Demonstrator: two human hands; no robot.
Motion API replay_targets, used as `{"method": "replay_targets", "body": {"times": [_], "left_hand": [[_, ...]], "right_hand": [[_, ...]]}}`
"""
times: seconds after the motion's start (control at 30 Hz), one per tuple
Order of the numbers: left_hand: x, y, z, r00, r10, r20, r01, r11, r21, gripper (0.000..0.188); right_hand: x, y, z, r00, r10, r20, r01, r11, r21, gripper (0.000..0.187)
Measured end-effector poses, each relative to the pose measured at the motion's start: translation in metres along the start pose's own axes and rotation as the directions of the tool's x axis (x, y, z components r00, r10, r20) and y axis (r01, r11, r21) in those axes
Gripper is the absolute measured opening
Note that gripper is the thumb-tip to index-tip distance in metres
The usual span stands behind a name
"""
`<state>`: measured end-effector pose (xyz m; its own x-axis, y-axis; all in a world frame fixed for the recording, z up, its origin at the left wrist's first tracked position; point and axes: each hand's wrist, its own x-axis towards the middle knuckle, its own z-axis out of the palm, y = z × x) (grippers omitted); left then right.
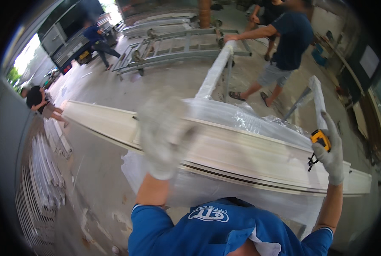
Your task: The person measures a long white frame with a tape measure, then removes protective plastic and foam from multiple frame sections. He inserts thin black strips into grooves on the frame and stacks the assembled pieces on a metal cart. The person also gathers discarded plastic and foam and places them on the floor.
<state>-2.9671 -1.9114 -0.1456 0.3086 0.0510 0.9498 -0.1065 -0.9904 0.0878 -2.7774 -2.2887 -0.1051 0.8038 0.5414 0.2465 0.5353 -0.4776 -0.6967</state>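
We hold left hand (162,132) raised ahead of our chest (205,226), gloved, motion-blurred, finger pose hard to read. Left forearm (153,190) bare, foreshortened, nearly upright above short sleeve (150,226). Our right hand (335,155) well out to right, gloved, index finger (329,121) stretched upward, thumb bent inward. Right forearm (330,209) bare, rising from lower edge, tilted slightly outward. Our hands well apart, right wrist (336,180) roughly straight.
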Motion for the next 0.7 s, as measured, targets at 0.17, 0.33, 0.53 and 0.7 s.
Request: {"method": "replay_targets", "body": {"times": [0.17, 0.33, 0.53, 0.7], "left_hand": [[-0.075, -0.124, -0.023, 0.709, -0.618, 0.341, 0.564, 0.786, 0.252, 0.043], [-0.100, -0.164, -0.032, 0.311, -0.785, 0.536, 0.735, 0.556, 0.387, 0.043], [-0.056, -0.128, -0.038, 0.187, -0.853, 0.486, 0.582, 0.495, 0.645, 0.054], [-0.060, -0.112, -0.035, 0.238, -0.818, 0.524, 0.725, 0.509, 0.465, 0.046]], "right_hand": [[-0.062, 0.060, -0.049, 0.911, 0.012, -0.412, 0.182, 0.886, 0.427, 0.077], [-0.143, 0.113, -0.092, 0.637, 0.327, -0.698, 0.273, 0.752, 0.601, 0.038], [-0.191, 0.161, -0.142, 0.528, 0.566, -0.633, -0.724, 0.690, 0.012, 0.065], [-0.216, 0.210, -0.136, 0.491, 0.691, -0.530, -0.755, 0.641, 0.136, 0.079]]}}
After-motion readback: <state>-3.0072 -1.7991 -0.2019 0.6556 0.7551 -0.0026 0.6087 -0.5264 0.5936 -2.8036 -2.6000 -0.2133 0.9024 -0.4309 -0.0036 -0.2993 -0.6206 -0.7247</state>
